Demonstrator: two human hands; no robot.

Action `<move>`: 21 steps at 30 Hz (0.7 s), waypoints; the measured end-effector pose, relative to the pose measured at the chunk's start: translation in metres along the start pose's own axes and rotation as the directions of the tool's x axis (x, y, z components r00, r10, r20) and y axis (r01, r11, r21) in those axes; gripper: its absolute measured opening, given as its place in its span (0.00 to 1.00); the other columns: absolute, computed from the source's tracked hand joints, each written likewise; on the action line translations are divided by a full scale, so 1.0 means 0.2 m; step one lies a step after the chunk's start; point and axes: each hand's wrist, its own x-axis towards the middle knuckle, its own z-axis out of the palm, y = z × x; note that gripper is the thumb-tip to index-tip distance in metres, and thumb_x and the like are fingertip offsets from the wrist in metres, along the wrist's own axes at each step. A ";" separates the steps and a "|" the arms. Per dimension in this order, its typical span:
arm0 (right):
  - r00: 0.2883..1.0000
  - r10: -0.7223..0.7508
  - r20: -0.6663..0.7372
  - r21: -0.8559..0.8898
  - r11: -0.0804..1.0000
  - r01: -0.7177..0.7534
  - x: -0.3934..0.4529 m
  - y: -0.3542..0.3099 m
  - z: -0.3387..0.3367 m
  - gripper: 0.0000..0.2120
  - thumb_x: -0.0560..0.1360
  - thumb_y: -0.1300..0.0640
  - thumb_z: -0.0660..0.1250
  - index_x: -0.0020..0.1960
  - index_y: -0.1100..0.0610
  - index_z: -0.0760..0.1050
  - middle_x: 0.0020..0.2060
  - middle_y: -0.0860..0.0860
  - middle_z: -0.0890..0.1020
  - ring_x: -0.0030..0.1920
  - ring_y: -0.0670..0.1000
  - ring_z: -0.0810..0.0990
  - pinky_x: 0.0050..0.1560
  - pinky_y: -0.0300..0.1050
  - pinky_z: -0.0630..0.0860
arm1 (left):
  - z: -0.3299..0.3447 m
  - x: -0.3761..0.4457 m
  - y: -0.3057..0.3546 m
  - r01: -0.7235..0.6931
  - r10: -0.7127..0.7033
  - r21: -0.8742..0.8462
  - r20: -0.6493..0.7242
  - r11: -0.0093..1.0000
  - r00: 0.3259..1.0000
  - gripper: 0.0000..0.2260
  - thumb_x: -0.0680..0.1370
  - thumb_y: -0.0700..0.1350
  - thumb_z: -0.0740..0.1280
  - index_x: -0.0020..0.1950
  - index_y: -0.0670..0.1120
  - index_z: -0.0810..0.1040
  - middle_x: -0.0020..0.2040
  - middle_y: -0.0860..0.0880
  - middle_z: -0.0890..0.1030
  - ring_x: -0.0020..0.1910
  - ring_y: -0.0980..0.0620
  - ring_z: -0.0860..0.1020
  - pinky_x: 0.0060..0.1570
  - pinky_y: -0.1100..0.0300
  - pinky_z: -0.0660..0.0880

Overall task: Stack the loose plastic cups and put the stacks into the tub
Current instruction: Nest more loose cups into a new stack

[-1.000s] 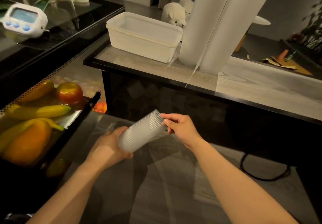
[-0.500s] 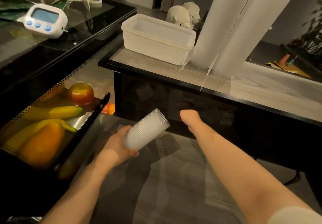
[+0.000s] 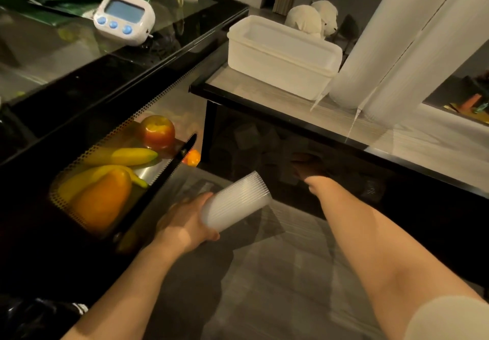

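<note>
Left hand point(image 3: 185, 223) fingers grip tilted cup stack point(image 3: 235, 203); right hand point(image 3: 308, 166) reaches under shelf, fingers unclear.

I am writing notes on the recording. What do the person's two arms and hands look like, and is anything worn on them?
Both forearms are bare. The left hand shows no glove, ring or watch. The right hand lies in dark shadow under the shelf, so it is hard to judge. At the right upper arm, the edge of a pale, light-coloured sleeve shows. No markings are visible.

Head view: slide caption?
Left hand grips a cup stack; right hand reaches under the shelf below the tub.
</note>
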 end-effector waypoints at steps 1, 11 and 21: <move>1.000 0.004 0.007 0.014 1.000 -0.004 0.00 0.00 0.00 0.26 0.78 0.49 0.66 0.72 0.59 0.66 0.67 0.58 0.72 0.65 0.61 0.71 0.67 0.53 0.66 | 0.00 0.00 0.00 -0.001 0.001 -0.002 -0.003 1.000 1.000 0.43 0.67 0.56 0.78 0.77 0.61 0.57 0.71 0.51 0.70 0.68 0.45 0.71 0.62 0.46 0.74; 1.000 0.008 0.009 0.529 0.849 -0.012 -0.25 0.15 -0.11 0.02 0.77 0.62 0.67 0.49 0.58 0.77 0.49 0.56 0.82 0.49 0.52 0.81 0.54 0.49 0.80 | 0.02 0.00 -0.03 0.003 -0.002 -0.027 0.045 1.000 0.999 0.46 0.65 0.57 0.78 0.77 0.62 0.57 0.71 0.50 0.69 0.68 0.45 0.71 0.63 0.46 0.73; 0.937 -0.308 0.165 0.407 0.887 0.220 -0.52 0.19 -0.09 0.10 0.79 0.60 0.66 0.57 0.50 0.79 0.43 0.52 0.85 0.42 0.48 0.81 0.46 0.47 0.79 | 0.00 0.01 -0.01 -0.034 0.040 -0.090 0.060 0.995 0.997 0.45 0.67 0.55 0.78 0.77 0.60 0.56 0.72 0.51 0.69 0.68 0.45 0.71 0.64 0.45 0.73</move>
